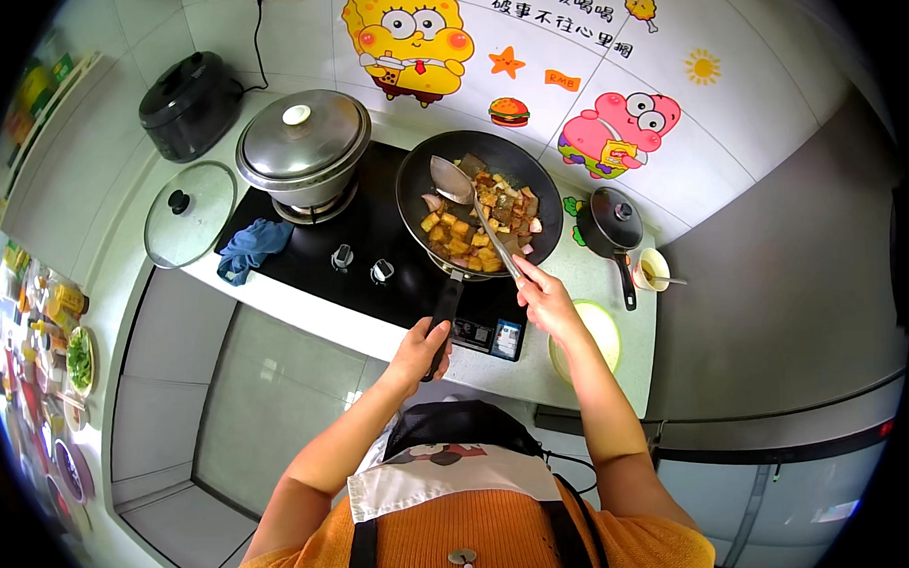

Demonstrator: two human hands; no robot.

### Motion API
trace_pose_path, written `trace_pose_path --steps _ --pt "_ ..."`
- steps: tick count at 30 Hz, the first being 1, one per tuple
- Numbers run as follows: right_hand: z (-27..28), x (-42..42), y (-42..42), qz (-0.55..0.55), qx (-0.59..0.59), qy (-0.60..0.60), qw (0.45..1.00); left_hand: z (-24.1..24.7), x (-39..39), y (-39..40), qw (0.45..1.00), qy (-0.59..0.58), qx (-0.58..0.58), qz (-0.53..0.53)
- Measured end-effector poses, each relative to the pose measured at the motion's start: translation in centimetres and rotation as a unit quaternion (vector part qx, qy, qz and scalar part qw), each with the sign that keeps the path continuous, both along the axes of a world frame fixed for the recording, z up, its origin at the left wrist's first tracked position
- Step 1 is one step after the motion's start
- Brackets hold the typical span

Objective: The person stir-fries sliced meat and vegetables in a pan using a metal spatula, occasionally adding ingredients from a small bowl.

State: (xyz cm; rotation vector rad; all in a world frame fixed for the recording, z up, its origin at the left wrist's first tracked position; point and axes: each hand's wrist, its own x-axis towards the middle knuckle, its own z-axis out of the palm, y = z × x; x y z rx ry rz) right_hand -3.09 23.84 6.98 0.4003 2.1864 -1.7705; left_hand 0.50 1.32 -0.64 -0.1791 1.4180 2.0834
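Note:
My left hand [418, 353] is wrapped around the black handle [448, 308] of a dark frying pan [414, 203], which sits on the right burner of a black gas hob [327, 288]. Inside the pan lie browned cubes, perhaps tofu [460, 239], on the near left, and darker flat pieces with pale pink chunks [508, 203] on the right. A metal spatula [451, 179] has its head at the pan's far left, above or touching the food. Its shaft slants toward me into my right hand [546, 296], closed on it over the pan's near right rim.
Left of the pan stands a lidded metal pot [303, 150]. A blue cloth [250, 250] and a glass lid [189, 214] lie beside the hob. At right are a small black saucepan [610, 222], a cup with a spoon [651, 266] and a green-rimmed plate [602, 331]. A refrigerator [770, 288] borders the counter.

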Motion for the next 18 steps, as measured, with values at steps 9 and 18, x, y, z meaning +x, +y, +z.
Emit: trace_pose_path --steps 9,18 --pt "-1.1 0.6 -0.5 0.026 0.021 -0.004 0.999 0.5 0.0 0.1 1.0 0.0 -0.01 -0.004" --pt "-2.4 -0.2 -0.5 0.01 0.014 0.005 1.0 0.4 -0.1 0.0 1.0 -0.004 -0.007 -0.001"
